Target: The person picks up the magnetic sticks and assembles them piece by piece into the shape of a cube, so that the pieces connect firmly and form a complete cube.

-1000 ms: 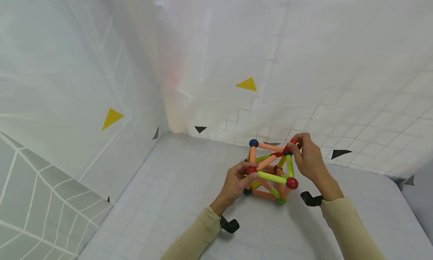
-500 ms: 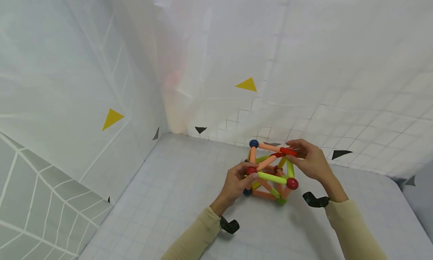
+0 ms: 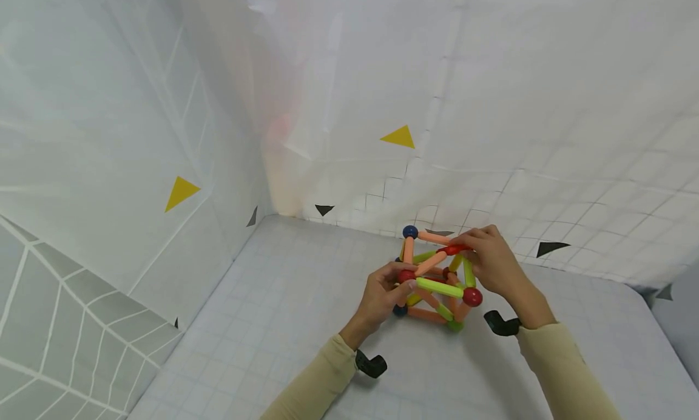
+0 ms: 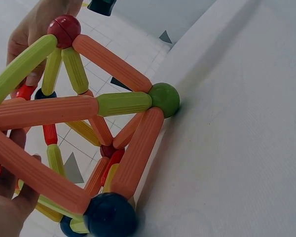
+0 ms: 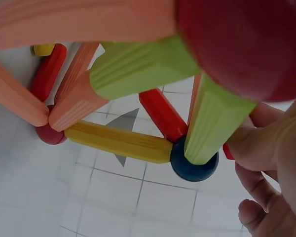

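Note:
A frame of coloured rods and balls, a magnetic building toy, stands on the floor; an orange rod forms part of its base. My left hand grips the red ball at its upper left corner, thumb in front. My right hand pinches a short red rod at the upper right back corner, beside a blue ball. Fingers mostly cover that rod; whether it touches the ball cannot be told. A yellow-green rod runs to another red ball. A green ball sits low down.
A pale, grid-lined sheet lies beneath the frame. Close behind rises a white wall sheet with yellow and dark triangles. Another sheet with a web pattern stands at the left. Black wrist cameras are strapped to both wrists.
My right hand drew slightly right, turning the red rod from end-on to lying sideways, then moved back left against the upper right corner. The left hand and the frame stay still.

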Tool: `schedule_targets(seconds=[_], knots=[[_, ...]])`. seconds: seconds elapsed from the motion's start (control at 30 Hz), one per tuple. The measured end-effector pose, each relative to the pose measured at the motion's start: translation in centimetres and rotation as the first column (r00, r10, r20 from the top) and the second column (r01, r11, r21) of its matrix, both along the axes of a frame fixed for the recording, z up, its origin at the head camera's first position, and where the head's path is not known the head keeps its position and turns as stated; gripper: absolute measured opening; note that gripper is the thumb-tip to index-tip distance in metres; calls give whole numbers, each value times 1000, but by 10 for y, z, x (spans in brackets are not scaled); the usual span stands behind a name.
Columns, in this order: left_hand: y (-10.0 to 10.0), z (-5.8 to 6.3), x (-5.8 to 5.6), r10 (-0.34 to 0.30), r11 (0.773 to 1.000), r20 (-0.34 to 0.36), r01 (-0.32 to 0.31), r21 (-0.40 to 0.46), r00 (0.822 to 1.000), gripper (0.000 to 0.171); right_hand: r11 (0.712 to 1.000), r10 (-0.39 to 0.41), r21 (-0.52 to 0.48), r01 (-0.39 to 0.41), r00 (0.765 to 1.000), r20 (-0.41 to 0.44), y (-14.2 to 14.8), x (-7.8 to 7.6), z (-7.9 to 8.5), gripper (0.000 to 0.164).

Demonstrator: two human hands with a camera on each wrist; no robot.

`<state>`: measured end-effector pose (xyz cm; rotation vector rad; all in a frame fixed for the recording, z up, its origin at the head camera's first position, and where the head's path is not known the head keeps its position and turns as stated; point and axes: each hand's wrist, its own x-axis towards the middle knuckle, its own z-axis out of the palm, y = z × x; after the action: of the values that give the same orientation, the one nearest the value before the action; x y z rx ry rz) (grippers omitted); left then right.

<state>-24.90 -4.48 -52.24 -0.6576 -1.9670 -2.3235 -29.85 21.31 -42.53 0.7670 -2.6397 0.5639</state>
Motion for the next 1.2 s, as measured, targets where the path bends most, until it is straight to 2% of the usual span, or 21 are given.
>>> schedule_targets(seconds=[0.4, 0.57, 0.77, 1.0, 1.2], knots=[[0, 1, 2, -4, 1000, 9, 4, 11, 1000, 32, 999, 3, 47, -7, 996, 85, -4, 1, 2, 31], [0, 1, 2, -4, 1000, 9, 3, 21, 1000, 32, 997, -9, 77, 1, 994, 110, -10, 1, 3, 37], [1, 0, 4, -6, 1000, 17, 6, 23, 1000, 32, 991, -8, 136, -3, 997, 82, -13, 0, -2, 44], [1, 0, 3, -8, 1000, 14, 7, 18, 1000, 31, 992, 33, 117, -40, 998, 58, -10, -1, -4, 32], [2, 0, 0, 1, 1000, 4, -1, 20, 1000, 31, 992, 61, 108, -66, 997, 54, -8, -4, -3, 32]])
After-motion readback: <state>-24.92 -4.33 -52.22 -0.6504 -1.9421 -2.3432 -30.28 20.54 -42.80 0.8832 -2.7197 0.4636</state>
